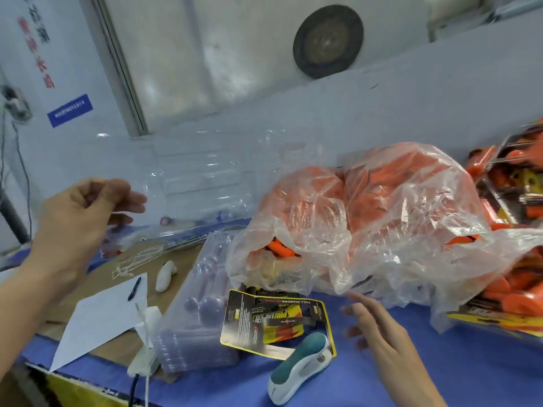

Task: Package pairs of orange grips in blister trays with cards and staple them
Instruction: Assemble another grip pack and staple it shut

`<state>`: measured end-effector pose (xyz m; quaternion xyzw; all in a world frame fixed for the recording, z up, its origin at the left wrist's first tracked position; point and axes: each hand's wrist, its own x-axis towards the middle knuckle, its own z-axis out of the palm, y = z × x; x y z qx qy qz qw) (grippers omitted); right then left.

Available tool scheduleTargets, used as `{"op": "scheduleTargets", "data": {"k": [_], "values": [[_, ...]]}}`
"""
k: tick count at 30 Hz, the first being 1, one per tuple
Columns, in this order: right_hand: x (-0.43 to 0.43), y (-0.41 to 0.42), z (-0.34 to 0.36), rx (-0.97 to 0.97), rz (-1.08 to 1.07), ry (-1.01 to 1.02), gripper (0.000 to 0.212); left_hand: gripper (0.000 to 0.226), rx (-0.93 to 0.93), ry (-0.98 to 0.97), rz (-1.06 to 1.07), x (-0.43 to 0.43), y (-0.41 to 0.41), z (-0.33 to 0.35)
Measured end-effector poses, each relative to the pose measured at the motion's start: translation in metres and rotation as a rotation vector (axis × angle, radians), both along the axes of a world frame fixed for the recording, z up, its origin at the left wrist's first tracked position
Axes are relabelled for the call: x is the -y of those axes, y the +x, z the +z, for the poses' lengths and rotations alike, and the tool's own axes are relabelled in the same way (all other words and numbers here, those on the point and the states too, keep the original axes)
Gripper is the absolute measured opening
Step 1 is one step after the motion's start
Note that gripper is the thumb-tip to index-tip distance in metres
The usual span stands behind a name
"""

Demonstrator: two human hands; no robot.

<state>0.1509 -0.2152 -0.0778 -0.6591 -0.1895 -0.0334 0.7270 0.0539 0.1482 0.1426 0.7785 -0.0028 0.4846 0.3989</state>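
Nearest the camera, a teal and white stapler (299,365) is lying on the blue desk (440,377), its nose overlapping the lower corner of a black and yellow card (273,321). Just right of both, the right hand (379,327) is hovering above the desk with its grip open, fingers straight and spread, holding nothing; the fingertips are pointing toward the lower edge of the plastic bag (382,230). To the left, a white power strip (147,348) is sitting beside a stack of blister trays (199,304), and a white sheet of paper (102,321) is lying on brown cardboard with a dark pen (134,289) on its far corner.

Behind the card, the crumpled clear bag is holding a heap of orange grips (308,207), a few showing at its opening. Further left, the left hand (85,212) is raised, its grip closing on the edge of a single clear blister tray (191,183), thumb in front and fingers showing through the plastic behind; the tray is hanging in the air over the far side of the desk. At the far right, finished packs (514,201) are piling up. A dark round disc (327,41) is leaning on the wall ledge.
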Motion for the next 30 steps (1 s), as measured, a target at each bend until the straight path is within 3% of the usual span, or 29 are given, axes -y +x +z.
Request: {"op": "scheduleTargets", "data": {"k": [5,7,9,11,16,21,26,30], "values": [[-0.014,0.004,0.079,-0.138,0.236,0.415,0.059,0.03,-0.126,-0.259,-0.194,0.04,-0.002,-0.049],[-0.009,0.001,0.098,-0.1,0.175,0.542,0.054,0.029,-0.222,-0.357,-0.258,0.049,0.0,-0.066],[0.006,-0.006,0.103,-0.038,0.07,0.618,0.035,0.024,-0.284,-0.425,-0.311,0.057,0.0,-0.082],[0.025,-0.013,0.101,0.023,-0.041,0.569,0.016,0.021,-0.33,-0.445,-0.356,0.066,0.001,-0.095],[0.071,-0.033,0.092,0.107,-0.3,0.423,0.016,0.023,-0.476,-0.548,-0.491,0.101,0.014,-0.127],[0.135,-0.045,0.054,0.02,-0.611,0.445,0.013,0.01,-0.667,-0.411,-0.527,0.159,0.034,-0.166],[0.18,-0.048,0.011,-0.282,-0.555,0.338,0.007,0.014,-0.794,-0.368,-0.492,0.225,0.062,-0.21],[0.196,-0.053,-0.02,-0.471,-0.481,0.242,0.023,0.023,-0.818,-0.343,-0.431,0.25,0.086,-0.237]]}}
